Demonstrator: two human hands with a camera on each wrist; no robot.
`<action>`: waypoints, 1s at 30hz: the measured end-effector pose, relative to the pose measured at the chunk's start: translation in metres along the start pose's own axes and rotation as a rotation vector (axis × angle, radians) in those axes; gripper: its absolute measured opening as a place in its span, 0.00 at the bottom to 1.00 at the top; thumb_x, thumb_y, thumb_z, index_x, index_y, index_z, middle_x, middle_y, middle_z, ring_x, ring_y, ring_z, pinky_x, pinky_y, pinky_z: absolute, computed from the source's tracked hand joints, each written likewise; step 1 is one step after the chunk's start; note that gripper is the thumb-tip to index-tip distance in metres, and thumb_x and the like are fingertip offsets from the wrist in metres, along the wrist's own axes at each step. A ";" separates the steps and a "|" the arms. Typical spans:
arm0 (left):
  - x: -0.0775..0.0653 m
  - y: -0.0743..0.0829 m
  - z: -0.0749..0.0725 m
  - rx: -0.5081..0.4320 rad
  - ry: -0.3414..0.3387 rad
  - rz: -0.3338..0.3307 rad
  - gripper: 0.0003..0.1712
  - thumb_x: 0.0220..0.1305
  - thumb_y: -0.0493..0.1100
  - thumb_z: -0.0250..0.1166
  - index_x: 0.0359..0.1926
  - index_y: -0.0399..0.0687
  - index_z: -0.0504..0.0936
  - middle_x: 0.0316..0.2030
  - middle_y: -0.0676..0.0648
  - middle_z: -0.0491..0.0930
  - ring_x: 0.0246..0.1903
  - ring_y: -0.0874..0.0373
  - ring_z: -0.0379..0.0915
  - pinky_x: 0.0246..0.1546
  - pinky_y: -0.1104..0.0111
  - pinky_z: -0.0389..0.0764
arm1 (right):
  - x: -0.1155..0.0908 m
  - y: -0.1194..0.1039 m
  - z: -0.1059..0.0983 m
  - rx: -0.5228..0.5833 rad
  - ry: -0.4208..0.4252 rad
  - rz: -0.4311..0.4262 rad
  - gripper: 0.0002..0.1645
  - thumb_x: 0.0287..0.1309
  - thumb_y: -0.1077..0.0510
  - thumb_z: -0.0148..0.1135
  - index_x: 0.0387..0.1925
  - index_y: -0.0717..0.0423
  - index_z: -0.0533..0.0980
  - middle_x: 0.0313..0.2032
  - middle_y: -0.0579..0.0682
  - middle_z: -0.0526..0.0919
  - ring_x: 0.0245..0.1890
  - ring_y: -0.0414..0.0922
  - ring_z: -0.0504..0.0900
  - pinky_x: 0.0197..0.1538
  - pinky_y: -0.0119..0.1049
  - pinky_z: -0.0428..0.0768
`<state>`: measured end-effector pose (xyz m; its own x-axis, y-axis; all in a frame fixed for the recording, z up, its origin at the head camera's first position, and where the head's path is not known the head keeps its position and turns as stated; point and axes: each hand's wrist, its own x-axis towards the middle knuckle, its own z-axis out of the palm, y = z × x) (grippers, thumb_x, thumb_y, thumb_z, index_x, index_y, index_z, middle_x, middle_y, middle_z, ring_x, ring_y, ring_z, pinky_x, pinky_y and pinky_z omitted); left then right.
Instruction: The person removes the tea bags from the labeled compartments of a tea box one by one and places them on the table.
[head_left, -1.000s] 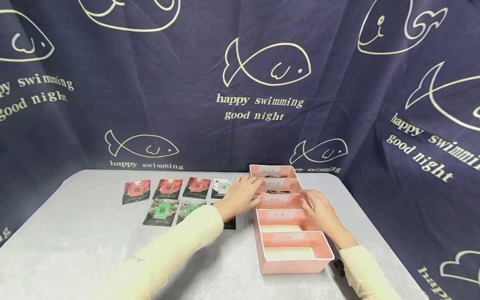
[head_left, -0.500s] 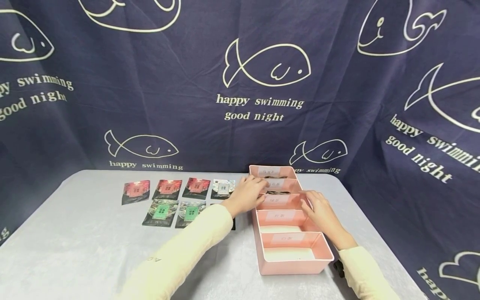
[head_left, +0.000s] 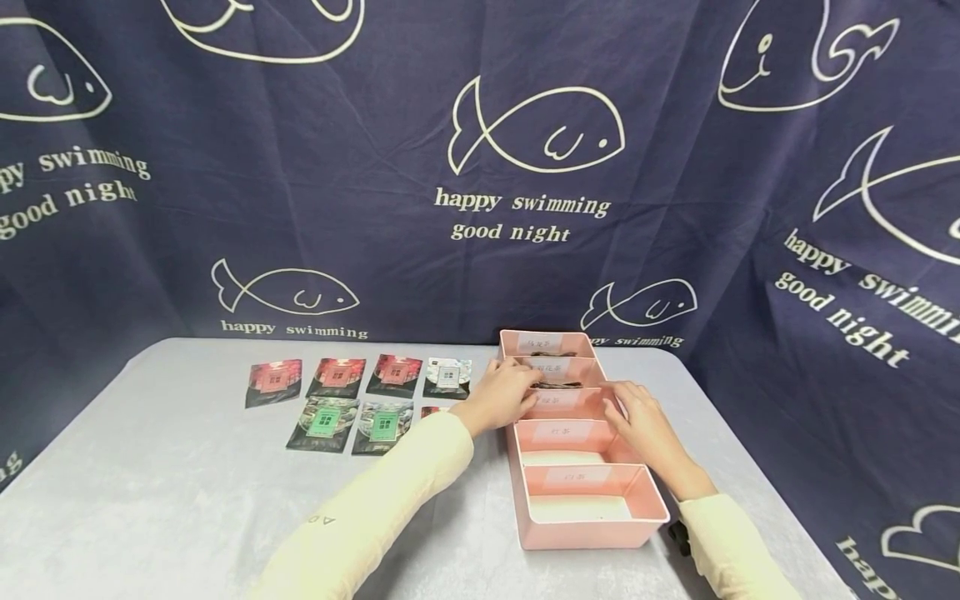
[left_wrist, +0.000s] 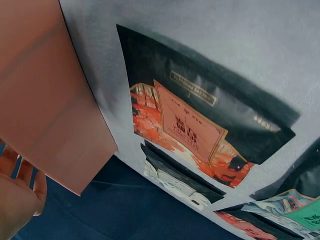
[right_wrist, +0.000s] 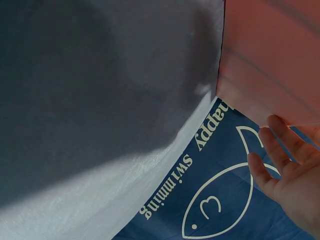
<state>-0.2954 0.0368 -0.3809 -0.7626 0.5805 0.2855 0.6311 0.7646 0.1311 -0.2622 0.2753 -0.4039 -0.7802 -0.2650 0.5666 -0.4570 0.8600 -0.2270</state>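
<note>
A long pink divided box stands on the table, its compartments bearing white labels. My left hand reaches over the left rim near the second and third compartments; its fingertips are partly hidden inside, and no object shows in it. In the left wrist view the fingers lie at the box's rim. My right hand rests at the right rim, thumb toward the inside, fingers fairly straight. Dark tea sachets show in the two farthest compartments. The nearer compartments show bare bottoms.
Left of the box lie several tea sachets in two rows: red ones, green ones and a white one. My left sleeve partly covers another red sachet. A navy fish-print curtain hangs behind the table.
My left hand has shifted a little right and farther over the box's rim, uncovering more of the white sachet and a green one. The right hand stays at the rim.
</note>
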 end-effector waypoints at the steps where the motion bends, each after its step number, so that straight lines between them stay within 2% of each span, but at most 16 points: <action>1: 0.000 0.001 0.000 -0.007 -0.003 -0.002 0.14 0.63 0.50 0.55 0.49 0.58 0.76 0.49 0.56 0.79 0.49 0.58 0.68 0.45 0.63 0.62 | 0.000 0.000 0.000 0.001 -0.001 0.000 0.13 0.53 0.63 0.56 0.41 0.66 0.75 0.37 0.60 0.80 0.40 0.58 0.76 0.45 0.53 0.72; 8: -0.003 0.004 -0.001 -0.017 0.010 -0.002 0.12 0.64 0.48 0.55 0.47 0.58 0.77 0.46 0.57 0.80 0.48 0.58 0.68 0.46 0.63 0.62 | 0.000 -0.002 -0.001 0.012 -0.017 0.017 0.14 0.54 0.63 0.55 0.42 0.66 0.75 0.38 0.60 0.80 0.41 0.58 0.76 0.45 0.54 0.72; 15: -0.001 0.004 -0.001 -0.041 0.070 -0.002 0.08 0.63 0.46 0.55 0.39 0.59 0.80 0.39 0.59 0.82 0.43 0.59 0.71 0.42 0.64 0.63 | 0.001 -0.002 -0.002 0.012 -0.022 0.018 0.14 0.55 0.62 0.55 0.43 0.65 0.75 0.39 0.60 0.80 0.42 0.59 0.75 0.46 0.54 0.71; 19: 0.001 0.005 0.000 -0.054 0.078 -0.015 0.08 0.63 0.47 0.54 0.38 0.59 0.81 0.38 0.59 0.82 0.43 0.59 0.71 0.42 0.64 0.62 | 0.001 -0.003 -0.003 0.018 -0.023 0.016 0.14 0.55 0.63 0.55 0.43 0.65 0.75 0.39 0.60 0.80 0.41 0.58 0.75 0.45 0.54 0.71; 30: 0.001 0.005 0.000 -0.043 0.140 -0.028 0.04 0.59 0.47 0.60 0.33 0.60 0.81 0.33 0.60 0.83 0.39 0.59 0.72 0.40 0.64 0.64 | 0.000 -0.002 -0.002 0.016 -0.027 0.013 0.15 0.55 0.63 0.56 0.44 0.66 0.75 0.39 0.60 0.80 0.40 0.58 0.76 0.45 0.53 0.71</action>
<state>-0.2926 0.0415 -0.3794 -0.7547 0.5120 0.4103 0.6175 0.7655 0.1807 -0.2605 0.2743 -0.4016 -0.7972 -0.2657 0.5421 -0.4533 0.8564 -0.2469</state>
